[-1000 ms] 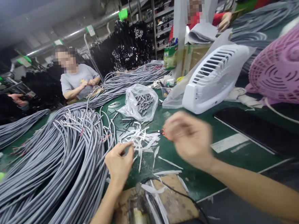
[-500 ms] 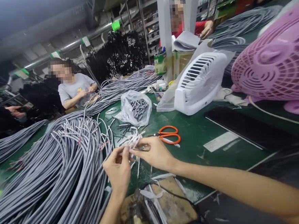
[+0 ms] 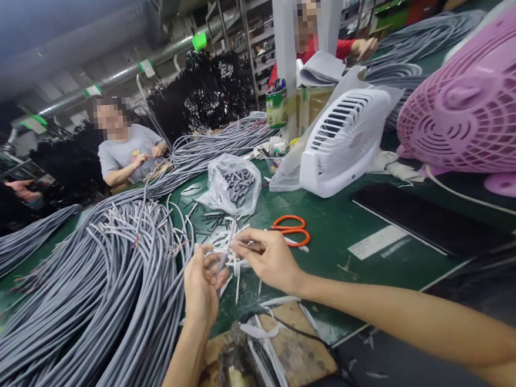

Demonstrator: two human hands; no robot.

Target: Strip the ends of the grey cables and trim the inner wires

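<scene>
Just above the green table, my left hand (image 3: 202, 286) has its fingers curled around a short visible length of grey cable (image 3: 222, 263), whose end slants up and away from me. My right hand (image 3: 271, 260) is closed beside the cable, thumb and fingertips pinched near its pale end. Something small, dark and metallic (image 3: 255, 246) shows inside the right hand; its kind is unclear. White strips (image 3: 238, 283) and thin dark offcuts (image 3: 215, 220) lie beyond and under the hands. Orange-handled scissors (image 3: 305, 237) rest to the right, their blades partly hidden.
A large bundle of grey cables (image 3: 127, 285) covers the left side. A clear bag of short grey pieces (image 3: 240, 186) lies ahead. White fan (image 3: 347, 140), pink fan (image 3: 468, 108) and a dark flat panel (image 3: 419, 217) stand or lie right. Two people sit across the table.
My hands were close together, fingertips meeting; now they are slightly apart. The left hand has turned more upright, exposing the grey cable between them. The right hand has shifted slightly right.
</scene>
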